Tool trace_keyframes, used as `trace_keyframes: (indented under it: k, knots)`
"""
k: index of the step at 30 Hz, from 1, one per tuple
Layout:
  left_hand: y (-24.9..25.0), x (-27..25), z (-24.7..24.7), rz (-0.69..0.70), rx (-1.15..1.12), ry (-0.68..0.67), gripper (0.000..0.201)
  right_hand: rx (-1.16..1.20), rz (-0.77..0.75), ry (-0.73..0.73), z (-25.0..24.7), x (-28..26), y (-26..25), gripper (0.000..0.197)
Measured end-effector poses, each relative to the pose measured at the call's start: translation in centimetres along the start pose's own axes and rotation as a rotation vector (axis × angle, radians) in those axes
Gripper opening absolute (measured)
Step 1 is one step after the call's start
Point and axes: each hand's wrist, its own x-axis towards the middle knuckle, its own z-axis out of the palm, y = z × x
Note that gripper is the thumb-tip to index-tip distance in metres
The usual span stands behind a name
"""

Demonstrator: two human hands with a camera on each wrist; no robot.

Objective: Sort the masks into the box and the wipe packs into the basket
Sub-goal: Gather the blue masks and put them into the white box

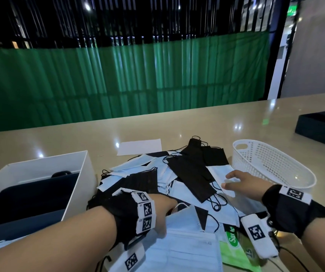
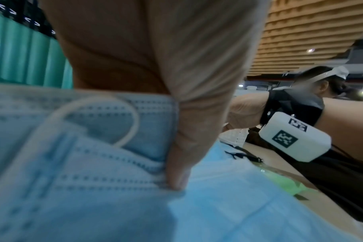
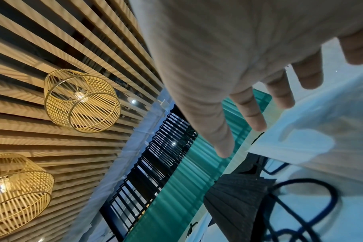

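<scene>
A heap of black and pale blue masks (image 1: 177,173) lies in the middle of the table. My left hand (image 1: 163,214) reaches into its near side and pinches a blue mask (image 2: 83,163) with a white ear loop, thumb (image 2: 176,163) pressed on its edge. Further right, my right hand (image 1: 234,183) hovers with straight, spread fingers (image 3: 249,111) over another blue mask (image 1: 220,173), holding nothing. A green wipe pack (image 1: 232,250) lies at the near edge, partly under masks and my right wrist. The white box (image 1: 75,169) stands at the left, the white basket (image 1: 271,163) at the right.
Inside the white box lies something dark (image 1: 30,197). A white sheet of paper (image 1: 140,146) lies behind the pile. A black tray-like box (image 1: 322,128) sits at the far right. Beyond the table's far edge hangs a green curtain (image 1: 118,79).
</scene>
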Motion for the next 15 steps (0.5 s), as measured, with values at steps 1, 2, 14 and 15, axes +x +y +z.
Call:
trace_keyframes:
  k: [1, 2, 14, 15]
  knots:
    - [-0.2, -0.1, -0.5, 0.020, -0.006, 0.009, 0.042, 0.001, 0.011, -0.003, -0.1, 0.1, 0.1, 0.054]
    - [-0.5, -0.3, -1.1, 0.047, -0.012, 0.025, 0.038, 0.004, 0.025, -0.007, -0.1, 0.3, 0.3, 0.058]
    - [-7.3, -2.8, -8.5, -0.114, -0.450, 0.365, 0.036, -0.174, 0.141, 0.003, 0.4, 0.4, 0.5, 0.064]
    - [-7.8, -2.8, -8.2, -0.130, -0.506, 0.381, 0.048, -0.184, 0.130, 0.011, 0.4, 0.5, 0.5, 0.060]
